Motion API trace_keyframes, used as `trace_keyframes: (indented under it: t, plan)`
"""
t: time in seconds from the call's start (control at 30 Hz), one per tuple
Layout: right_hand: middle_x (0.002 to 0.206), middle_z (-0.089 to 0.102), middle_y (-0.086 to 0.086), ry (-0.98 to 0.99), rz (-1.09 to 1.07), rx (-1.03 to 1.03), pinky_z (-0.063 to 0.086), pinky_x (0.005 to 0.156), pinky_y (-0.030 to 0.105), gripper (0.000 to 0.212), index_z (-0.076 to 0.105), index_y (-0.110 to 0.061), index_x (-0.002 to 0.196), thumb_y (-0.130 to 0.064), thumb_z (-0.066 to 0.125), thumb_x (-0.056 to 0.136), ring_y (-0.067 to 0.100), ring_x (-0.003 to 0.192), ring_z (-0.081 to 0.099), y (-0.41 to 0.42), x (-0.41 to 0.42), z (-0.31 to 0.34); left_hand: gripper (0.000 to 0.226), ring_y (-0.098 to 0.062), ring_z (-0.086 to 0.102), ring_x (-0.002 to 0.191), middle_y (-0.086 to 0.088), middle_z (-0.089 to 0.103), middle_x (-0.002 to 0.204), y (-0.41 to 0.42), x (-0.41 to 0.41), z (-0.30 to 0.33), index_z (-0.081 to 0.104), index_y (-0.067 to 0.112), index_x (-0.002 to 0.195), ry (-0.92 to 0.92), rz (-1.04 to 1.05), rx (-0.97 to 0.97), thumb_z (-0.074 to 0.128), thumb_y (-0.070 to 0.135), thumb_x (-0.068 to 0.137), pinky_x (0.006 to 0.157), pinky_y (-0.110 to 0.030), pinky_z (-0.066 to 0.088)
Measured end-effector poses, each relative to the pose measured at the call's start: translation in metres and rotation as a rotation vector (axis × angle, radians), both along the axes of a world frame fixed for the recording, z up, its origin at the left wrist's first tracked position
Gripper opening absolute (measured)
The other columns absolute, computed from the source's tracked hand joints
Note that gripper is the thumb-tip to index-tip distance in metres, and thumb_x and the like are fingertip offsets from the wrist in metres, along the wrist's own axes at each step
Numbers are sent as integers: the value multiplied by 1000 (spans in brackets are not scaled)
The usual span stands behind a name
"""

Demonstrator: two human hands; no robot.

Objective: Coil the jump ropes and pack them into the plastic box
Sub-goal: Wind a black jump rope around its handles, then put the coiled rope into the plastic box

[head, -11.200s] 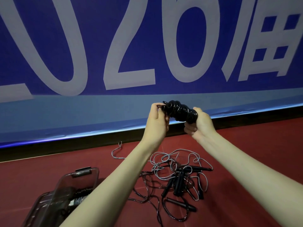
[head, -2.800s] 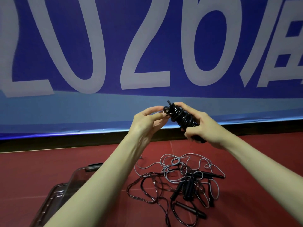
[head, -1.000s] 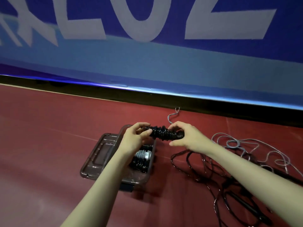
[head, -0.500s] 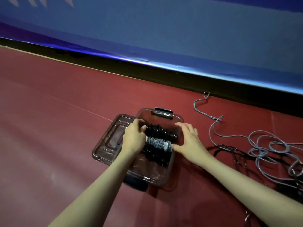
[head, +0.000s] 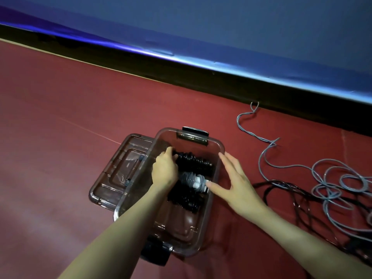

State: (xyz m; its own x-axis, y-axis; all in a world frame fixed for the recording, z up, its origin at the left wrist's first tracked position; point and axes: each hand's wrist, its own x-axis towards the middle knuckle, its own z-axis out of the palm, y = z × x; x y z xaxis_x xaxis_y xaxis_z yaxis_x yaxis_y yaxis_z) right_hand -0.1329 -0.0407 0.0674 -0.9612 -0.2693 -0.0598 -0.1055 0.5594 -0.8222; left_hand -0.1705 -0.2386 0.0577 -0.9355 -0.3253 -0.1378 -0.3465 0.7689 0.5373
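Setting: red floor [head: 60, 109], blue banner behind.
Left hand [head: 165, 171]: fingers curled on black coiled rope [head: 194, 161] inside plastic box [head: 220, 147].
Right hand [head: 235, 183]: fingers spread, holding nothing.
Handling: light, springy; apparently best gripped mid-bundle.
Loose ropes [head: 330, 186]: right of box.

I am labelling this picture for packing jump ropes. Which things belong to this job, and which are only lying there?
Belong to the job:
- plastic box
- black coiled rope, held by the left hand
- grey coiled rope and another black coil in the box
- loose ropes on the floor
- right hand, open at the box wall

Only lying there:
- box lid
- blue banner
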Motion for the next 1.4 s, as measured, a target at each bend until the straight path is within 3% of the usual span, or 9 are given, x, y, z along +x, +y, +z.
trace_keyframes:
  t: [0.13, 0.33, 0.47, 0.57, 0.73, 1.0, 1.13, 1.27, 1.4]
  plan:
    - [156, 20, -13, -1, 11, 0, 19, 119, 32, 86, 25, -29, 151, -46, 72, 81, 7, 144, 22, 3, -3, -3, 27, -34, 63, 97, -17, 66, 110, -1, -14, -9, 62, 14, 122, 127, 30, 122, 46, 16, 100, 81, -39, 51]
    - [154, 20, -15, -4, 22, -53, 14, 115, 19, 85, 25, -30, 151, -46, 70, 80, -2, 143, 18, 4, -2, -3, 22, -28, 68, 78, -8, 69, 95, 1, -9, -14, 59, 24, 118, 214, 139, 295, 54, 20, 97, 76, -44, 57]
    - [152, 23, -18, -21, 36, -54, 15, 114, 16, 86, 29, -28, 150, -49, 69, 78, -5, 140, 21, 7, -5, 0, 34, -33, 63, 101, -15, 69, 107, -1, -5, 3, 56, 23, 133, 138, 92, 101, 51, 22, 99, 88, -41, 48]
    - [147, 34, -13, 26, 28, -65, 18, 111, 9, 71, 37, -20, 147, -31, 71, 85, -3, 136, 30, 14, -4, 5, 30, -38, 62, 104, -16, 67, 111, -5, 2, 15, 60, 24, 125, 93, 45, 19, 45, 23, 99, 87, -44, 50]
    - [124, 58, -3, 92, -77, -76, 39, 106, 30, 50, 55, -15, 131, 1, 63, 85, 9, 116, 53, 30, 0, 18, 28, -27, 66, 95, -9, 71, 107, -5, 21, 29, 66, 19, 115, 166, 19, 148, 45, 13, 97, 85, -38, 52]
    - [90, 70, -2, 123, -202, -83, 49, 87, 27, 33, 67, -17, 97, 10, 55, 82, 15, 90, 66, 82, 33, 70, 25, -22, 68, 76, 5, 71, 79, 63, 57, 82, 67, 20, 92, 325, -281, 383, 47, 7, 90, 76, -35, 54]
    - [85, 73, -1, 173, -235, 10, 51, 85, 32, 28, 69, -20, 90, 5, 58, 82, 19, 88, 68, 134, 58, 98, 25, -1, 61, 60, 4, 67, 71, 118, 74, 105, 66, 17, 94, 271, -538, 319, 48, 0, 92, 64, -16, 46]
    - [79, 73, 6, 203, -355, 56, 53, 81, 40, 26, 66, -25, 80, 1, 61, 81, 27, 83, 68, 196, 94, 125, 24, -22, 67, 71, 4, 70, 75, 178, 89, 121, 64, 25, 92, 207, -647, 237, 48, 8, 87, 74, -38, 55]
    - [75, 73, 5, 228, -497, 64, 52, 73, 31, 30, 63, -27, 73, 2, 59, 80, 21, 73, 66, 245, 131, 150, 22, -28, 67, 79, 3, 71, 80, 229, 109, 145, 63, 26, 91, 196, -662, 127, 45, 13, 86, 79, -41, 53]
